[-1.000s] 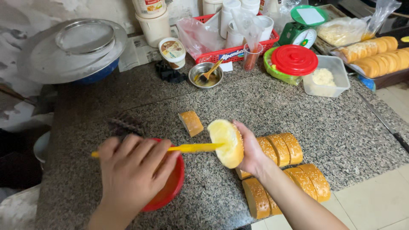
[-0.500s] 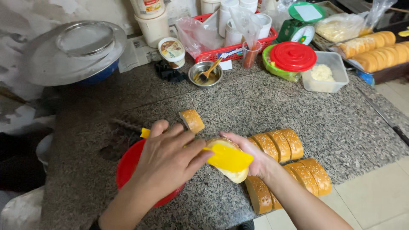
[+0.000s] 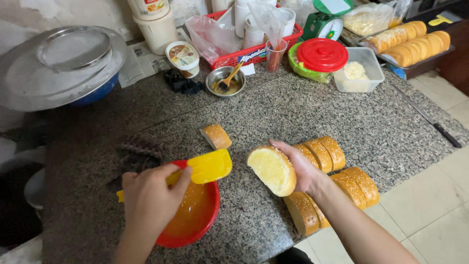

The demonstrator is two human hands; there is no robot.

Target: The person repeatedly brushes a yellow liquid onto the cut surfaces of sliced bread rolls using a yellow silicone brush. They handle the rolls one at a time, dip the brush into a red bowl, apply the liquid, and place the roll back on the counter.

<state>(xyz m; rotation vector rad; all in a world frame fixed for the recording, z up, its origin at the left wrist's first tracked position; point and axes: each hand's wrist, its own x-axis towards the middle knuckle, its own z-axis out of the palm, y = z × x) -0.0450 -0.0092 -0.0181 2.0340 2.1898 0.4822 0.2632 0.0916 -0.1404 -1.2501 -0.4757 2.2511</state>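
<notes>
The granite counter [image 3: 312, 112] carries a red bowl [image 3: 207, 222] of amber liquid at its near edge and rows of sesame buns [image 3: 337, 171] to the right. The left hand [image 3: 151, 200] has its fingers curled around a yellow silicone spatula [image 3: 207, 167], blade over the bowl's rim. The right hand [image 3: 303, 168] grips a bun half [image 3: 271, 170] from behind, cut face toward the spatula, just apart from it.

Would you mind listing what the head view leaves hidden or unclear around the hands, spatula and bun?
- Spatula handle: mostly covered by the left hand.
- Red bowl: near side hidden behind that hand.
- Bun half: crust side faces away, in the right hand.
- Sliced buns: partly hidden by the right forearm.
</notes>
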